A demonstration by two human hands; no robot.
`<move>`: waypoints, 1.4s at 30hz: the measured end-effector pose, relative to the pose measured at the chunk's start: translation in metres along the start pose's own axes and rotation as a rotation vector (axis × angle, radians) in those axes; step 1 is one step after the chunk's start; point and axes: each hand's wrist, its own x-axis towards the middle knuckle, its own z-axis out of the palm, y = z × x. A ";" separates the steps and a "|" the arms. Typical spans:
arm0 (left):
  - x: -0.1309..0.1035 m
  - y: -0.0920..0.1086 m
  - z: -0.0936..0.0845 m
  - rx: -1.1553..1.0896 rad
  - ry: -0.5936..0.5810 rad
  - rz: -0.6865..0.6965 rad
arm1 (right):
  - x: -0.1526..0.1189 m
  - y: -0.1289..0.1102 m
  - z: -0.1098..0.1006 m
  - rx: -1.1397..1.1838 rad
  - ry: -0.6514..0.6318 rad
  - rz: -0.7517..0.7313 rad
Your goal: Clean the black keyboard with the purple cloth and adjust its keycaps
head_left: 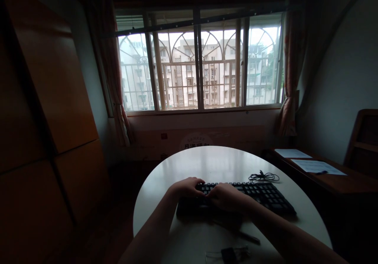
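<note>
A black keyboard [271, 199] lies on the round white table [159, 177]. My left hand [189, 187] is over its left part, thumb and fingers curved around the upper left keys; whatever is between them is too small to make out. Beside it, my right hand [226, 196] rests on the keys with its fingers curled together, its fingertips close to my left thumb. Anything pinched in the right hand is hidden. Behind the keyboard sits a coiled black cable [264, 176]. In front of the keyboard lie a dark slim tool [249, 237] and a black binder clip [229, 255].
On the right, a brown wooden table [360, 181] holds paper sheets [317, 166] with a dark pen-like item on one. A wooden chair back stands behind it. Wooden cabinets [59, 90] are on the left. A printed cardboard box [236, 138] is below the window.
</note>
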 end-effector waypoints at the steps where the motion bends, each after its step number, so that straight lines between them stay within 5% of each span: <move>1: 0.000 0.001 0.000 -0.004 -0.004 -0.002 | 0.000 0.000 0.001 0.002 0.005 0.000; 42: -0.003 0.005 -0.002 -0.002 0.020 0.003 | 0.003 0.012 0.007 0.165 0.003 0.015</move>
